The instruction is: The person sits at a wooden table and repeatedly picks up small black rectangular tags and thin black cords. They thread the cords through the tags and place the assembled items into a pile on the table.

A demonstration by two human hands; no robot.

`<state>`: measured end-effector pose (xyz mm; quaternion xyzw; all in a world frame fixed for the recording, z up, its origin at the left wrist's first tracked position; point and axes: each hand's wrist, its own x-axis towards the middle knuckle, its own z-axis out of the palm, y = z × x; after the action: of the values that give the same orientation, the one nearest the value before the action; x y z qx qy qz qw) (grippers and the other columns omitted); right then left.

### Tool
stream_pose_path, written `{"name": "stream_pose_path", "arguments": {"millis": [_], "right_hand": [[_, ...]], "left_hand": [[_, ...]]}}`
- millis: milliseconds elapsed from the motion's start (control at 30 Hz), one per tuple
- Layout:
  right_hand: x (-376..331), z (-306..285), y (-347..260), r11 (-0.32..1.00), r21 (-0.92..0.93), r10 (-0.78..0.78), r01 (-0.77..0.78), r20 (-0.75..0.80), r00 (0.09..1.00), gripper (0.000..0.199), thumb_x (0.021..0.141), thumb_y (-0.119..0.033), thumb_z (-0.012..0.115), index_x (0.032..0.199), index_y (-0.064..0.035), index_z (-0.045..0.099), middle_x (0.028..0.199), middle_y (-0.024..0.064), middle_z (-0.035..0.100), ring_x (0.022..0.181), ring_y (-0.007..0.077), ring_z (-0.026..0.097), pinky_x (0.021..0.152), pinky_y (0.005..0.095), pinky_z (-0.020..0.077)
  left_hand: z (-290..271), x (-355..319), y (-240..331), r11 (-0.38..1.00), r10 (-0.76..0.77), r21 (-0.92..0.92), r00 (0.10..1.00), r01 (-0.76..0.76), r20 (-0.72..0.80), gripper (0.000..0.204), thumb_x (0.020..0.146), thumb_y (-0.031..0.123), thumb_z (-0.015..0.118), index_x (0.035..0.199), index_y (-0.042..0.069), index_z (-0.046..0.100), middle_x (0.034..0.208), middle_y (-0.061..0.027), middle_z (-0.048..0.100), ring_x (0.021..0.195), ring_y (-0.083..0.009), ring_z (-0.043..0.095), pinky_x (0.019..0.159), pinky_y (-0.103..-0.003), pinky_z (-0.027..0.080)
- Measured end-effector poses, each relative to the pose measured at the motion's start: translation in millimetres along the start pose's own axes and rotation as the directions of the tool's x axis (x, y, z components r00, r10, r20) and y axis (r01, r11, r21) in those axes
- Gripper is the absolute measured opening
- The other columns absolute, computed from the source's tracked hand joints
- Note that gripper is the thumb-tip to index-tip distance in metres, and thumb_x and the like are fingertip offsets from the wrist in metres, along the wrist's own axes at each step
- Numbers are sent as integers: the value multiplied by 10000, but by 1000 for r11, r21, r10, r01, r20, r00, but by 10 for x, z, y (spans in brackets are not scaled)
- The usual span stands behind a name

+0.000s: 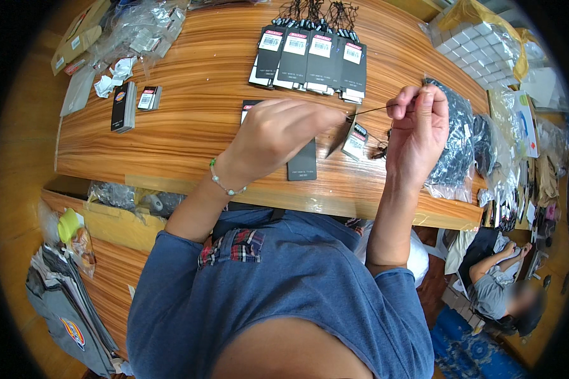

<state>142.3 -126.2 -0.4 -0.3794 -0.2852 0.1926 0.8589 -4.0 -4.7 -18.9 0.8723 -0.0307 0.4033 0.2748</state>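
Observation:
My left hand [275, 136], with a bead bracelet at its wrist, has its fingertips closed at the top of a dark hang tag [340, 137] held above the table. A thin black string [378, 110] runs taut from there to my right hand [417, 136], which pinches its other end between thumb and fingers. Beside the hang tag is a small tag with a white label [355, 144]. Partly covered by my left hand, black tags [303, 165] lie on the table. Farther back, several overlapping rows of black tags [323, 63] have strings bunched at their tops.
On the left stand a tall stack of black tags [122, 108] and a smaller stack [148, 99], near crumpled paper [115, 76] and plastic bags [139, 28]. A clear bag of black material [454, 142] lies right of my right hand. Another person [499, 290] sits at far right.

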Motion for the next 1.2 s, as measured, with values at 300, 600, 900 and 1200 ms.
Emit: {"name": "stream_pose_path", "arguments": {"millis": [300, 600, 900, 1200], "right_hand": [[-35, 122, -137, 952, 228, 190, -205, 83, 978, 133, 883, -66, 534, 1004, -16, 512, 806, 133, 590, 638, 138, 516, 606, 251, 440], [-69, 103, -222, 946, 283, 115, -160, 171, 979, 129, 880, -95, 546, 989, -30, 525, 788, 152, 606, 609, 159, 540, 554, 261, 442], [-62, 151, -290, 964, 179, 187, -196, 66, 980, 185, 889, -62, 512, 1058, 14, 516, 876, 174, 606, 740, 173, 601, 703, 293, 527], [-78, 42, -292, 998, 59, -20, 15, 86, 996, 133, 876, -30, 525, 1001, 13, 508, 752, 168, 612, 553, 159, 558, 508, 238, 456]], "left_hand": [[32, 42, 1, 916, -253, -295, 962, 271, 98, 315, 673, 48, 734, 936, 31, 561, 891, -83, 609, 833, -205, 605, 714, -295, 477], [229, -20, 3, 726, -404, -582, 912, 368, 73, 364, 744, -75, 654, 1012, 23, 428, 994, -115, 552, 917, -171, 590, 816, -287, 490], [246, 64, -58, 830, -326, -417, 929, 371, 177, 243, 724, -53, 672, 919, -5, 534, 902, -21, 551, 882, -101, 556, 802, -230, 455], [208, 100, -70, 774, -431, -459, 894, 437, 124, 162, 803, -36, 593, 951, -4, 534, 1006, -56, 549, 968, -120, 546, 861, -244, 444]]}}
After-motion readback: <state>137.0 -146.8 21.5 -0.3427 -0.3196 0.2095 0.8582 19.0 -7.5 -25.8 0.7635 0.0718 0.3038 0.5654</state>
